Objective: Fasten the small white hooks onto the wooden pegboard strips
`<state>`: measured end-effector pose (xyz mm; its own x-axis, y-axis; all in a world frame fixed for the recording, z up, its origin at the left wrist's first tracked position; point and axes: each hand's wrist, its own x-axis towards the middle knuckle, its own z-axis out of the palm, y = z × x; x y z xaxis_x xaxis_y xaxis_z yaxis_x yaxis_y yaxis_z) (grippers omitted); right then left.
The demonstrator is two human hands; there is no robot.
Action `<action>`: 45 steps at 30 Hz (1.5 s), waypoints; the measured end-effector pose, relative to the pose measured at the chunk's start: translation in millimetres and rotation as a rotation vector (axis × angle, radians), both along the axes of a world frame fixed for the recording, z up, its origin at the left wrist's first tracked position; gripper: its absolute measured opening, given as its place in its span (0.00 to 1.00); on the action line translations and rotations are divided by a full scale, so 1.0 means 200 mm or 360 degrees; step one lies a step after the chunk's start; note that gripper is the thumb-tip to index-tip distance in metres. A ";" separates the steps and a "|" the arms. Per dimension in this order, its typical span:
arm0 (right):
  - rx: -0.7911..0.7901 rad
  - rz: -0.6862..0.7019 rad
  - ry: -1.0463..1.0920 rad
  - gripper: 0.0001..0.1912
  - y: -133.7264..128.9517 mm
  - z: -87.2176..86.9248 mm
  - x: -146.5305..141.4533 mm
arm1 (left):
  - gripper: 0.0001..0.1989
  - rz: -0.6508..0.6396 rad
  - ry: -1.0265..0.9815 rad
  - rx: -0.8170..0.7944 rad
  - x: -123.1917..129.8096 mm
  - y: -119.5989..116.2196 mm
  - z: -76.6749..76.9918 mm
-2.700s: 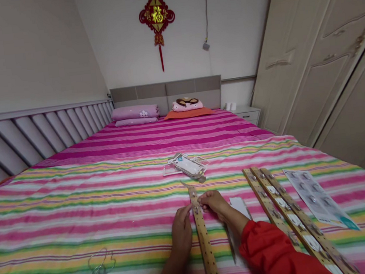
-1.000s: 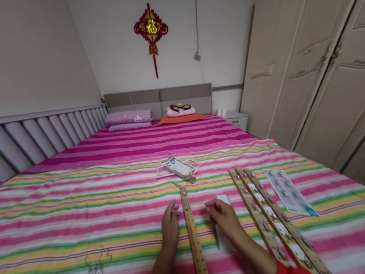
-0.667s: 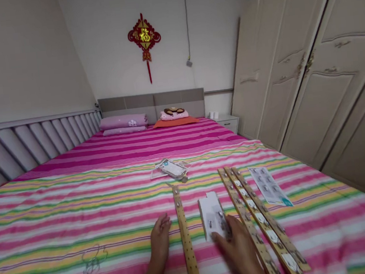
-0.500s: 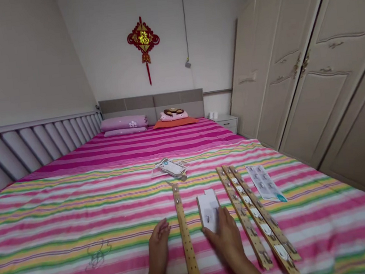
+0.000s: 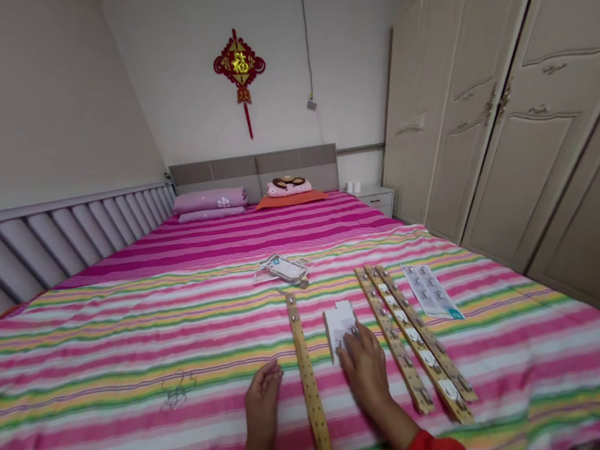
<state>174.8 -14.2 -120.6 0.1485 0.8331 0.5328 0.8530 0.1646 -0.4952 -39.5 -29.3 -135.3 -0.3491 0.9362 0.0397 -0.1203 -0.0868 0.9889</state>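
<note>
My right hand [image 5: 368,370] reaches over a shallow white box [image 5: 338,316], its fingertips inside among a few small metal pieces. Thumb and fingers are apart, and no piece is clearly gripped. My left hand [image 5: 263,399] hovers left of a narrow wooden strip with rows of holes [image 5: 311,390], fingers curled in together; whatever they may hold is hidden. Two small metal fittings [image 5: 293,309] sit at the strip's far end. To the right lie several similar wooden strips [image 5: 406,325] bearing metal fittings, the middle one also with white oval pieces.
A printed sheet [image 5: 432,293] lies right of the strips. Clear plastic packaging with a card [image 5: 283,269] is beyond the holed strip. Tangled thin wire [image 5: 178,389] rests on the striped bedspread [image 5: 104,363] at left. Tall wardrobes [image 5: 510,121] stand along the right.
My right hand has moved from the box's near right edge to inside it, fingertips at the metal pieces. The left hand stays almost in place. The camera view has shifted slightly.
</note>
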 end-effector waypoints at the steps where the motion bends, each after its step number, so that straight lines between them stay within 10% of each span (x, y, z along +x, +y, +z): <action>1: 0.0000 0.0001 0.0013 0.12 0.02 0.01 -0.01 | 0.20 -0.0001 0.0004 0.0010 0.00 0.00 0.00; 9: 0.0034 0.0064 0.0261 0.10 0.04 0.03 -0.07 | 0.18 -0.0004 0.0015 0.0044 0.01 -0.01 -0.01; 22: -0.0256 0.0439 0.1452 0.18 -0.29 0.07 0.01 | 0.17 0.0069 -0.0146 -0.0061 0.01 -0.03 -0.01; 32: -0.0120 0.0660 0.1339 0.10 -0.49 0.26 -0.10 | 0.19 -0.0493 -0.0095 -0.0109 0.30 -0.33 0.33; 38: 0.0022 0.0831 0.1059 0.08 -0.57 0.31 -0.13 | 0.19 -0.0531 -0.0084 -0.0201 0.34 -0.40 0.39; 45: -0.0406 0.0705 0.1858 0.12 -0.58 0.37 -0.11 | 0.18 -0.0562 -0.0109 -0.0225 0.32 -0.44 0.45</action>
